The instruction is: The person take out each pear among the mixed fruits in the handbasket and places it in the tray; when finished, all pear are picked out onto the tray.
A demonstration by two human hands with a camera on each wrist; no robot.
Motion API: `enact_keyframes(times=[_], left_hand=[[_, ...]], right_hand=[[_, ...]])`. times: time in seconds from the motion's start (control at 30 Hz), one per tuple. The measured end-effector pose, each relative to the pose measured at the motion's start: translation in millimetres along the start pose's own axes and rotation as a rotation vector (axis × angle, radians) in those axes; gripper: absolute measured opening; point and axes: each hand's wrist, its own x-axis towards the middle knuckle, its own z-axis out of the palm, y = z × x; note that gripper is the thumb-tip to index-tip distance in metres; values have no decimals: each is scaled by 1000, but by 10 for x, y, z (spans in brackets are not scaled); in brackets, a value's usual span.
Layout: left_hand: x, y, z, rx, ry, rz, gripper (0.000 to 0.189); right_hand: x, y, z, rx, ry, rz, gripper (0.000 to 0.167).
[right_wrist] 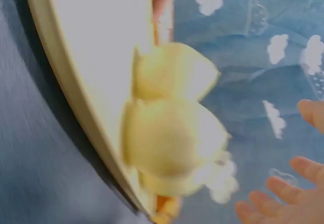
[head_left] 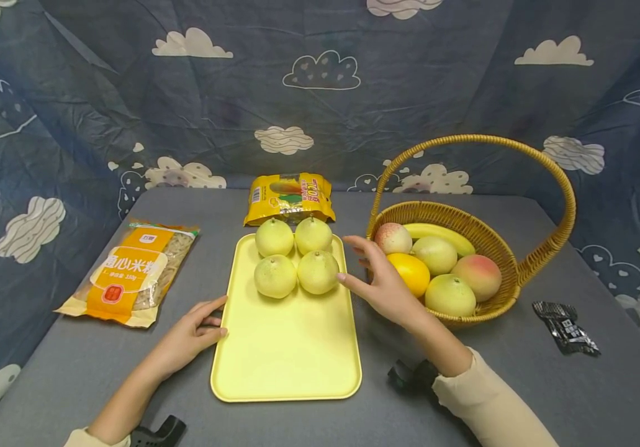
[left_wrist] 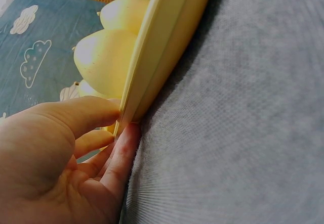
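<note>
A pale yellow tray [head_left: 286, 354] lies lengthwise in front of me. Several round, yellow-green fruits with short stems, like pomelos [head_left: 275, 276], stand in two rows at its far end. My left hand [head_left: 188, 338] pinches the tray's left rim, thumb on the upper side and fingers at the outer edge in the left wrist view. My right hand [head_left: 383, 282] hovers between the tray's right edge and the wicker basket [head_left: 498, 245], fingers spread and holding nothing. In the right wrist view its fingers are apart from the blurred fruits.
In the basket are a banana [head_left: 442, 237], a peach [head_left: 477, 277], a yellow fruit [head_left: 411, 273] and other fruit, under a tall handle. A yellow packet [head_left: 292, 195] stands behind the tray, a grain bag [head_left: 130, 273] lies left, a small black wrapper [head_left: 565, 328] right.
</note>
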Motion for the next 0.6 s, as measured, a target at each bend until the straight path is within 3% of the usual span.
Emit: enact_keyframes(times=[0.17, 0.3, 0.43, 0.6], left_hand=[[1, 3, -3, 4, 8, -5, 62], [-1, 2, -4, 8, 13, -2, 61], [3, -1, -2, 4, 7, -4, 62], [2, 3, 1, 2, 4, 0, 61]], right_hand=[[-123, -83, -332, -47, 100, -85, 60], [-170, -18, -604, -69, 149, -107, 57], [-185, 151, -869, -93, 165, -66, 54], [-186, 381, -1129, -126, 147, 50, 54]])
